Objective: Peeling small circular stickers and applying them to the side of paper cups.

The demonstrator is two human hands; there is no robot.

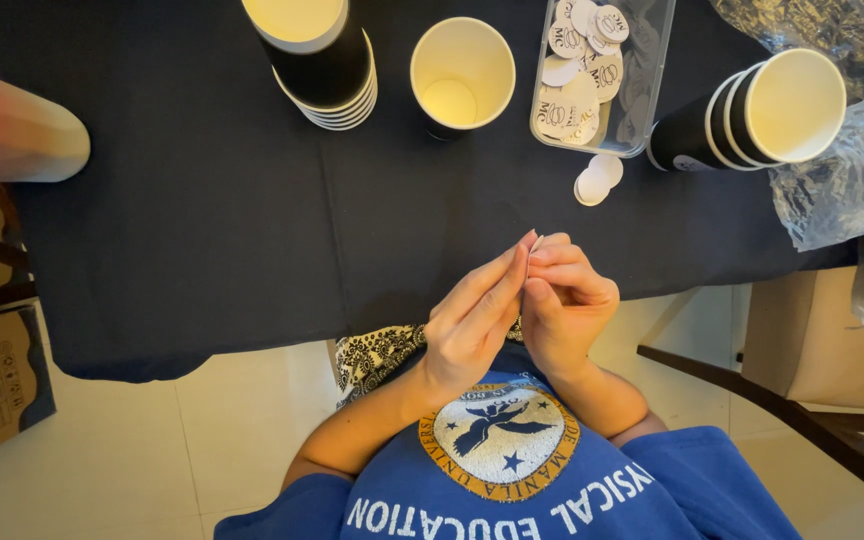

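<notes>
From my feed, left hand and right hand both pinch one small white round paper sticker edge-up at their touching fingertips, well short of the open yellow-lined black paper cup.

Matt black cloth covers my tabletop. The paper cups look smooth, cream inside. The tray is clear glossy plastic; the crinkled bag is shiny plastic film.

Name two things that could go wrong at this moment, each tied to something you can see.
1. The small white sticker pinched between left hand and right hand might crease or stick to fingertips.
2. The open paper cup and the tilted stack of black cups stand close together; a reach toward the clear sticker tray could topple them.
</notes>
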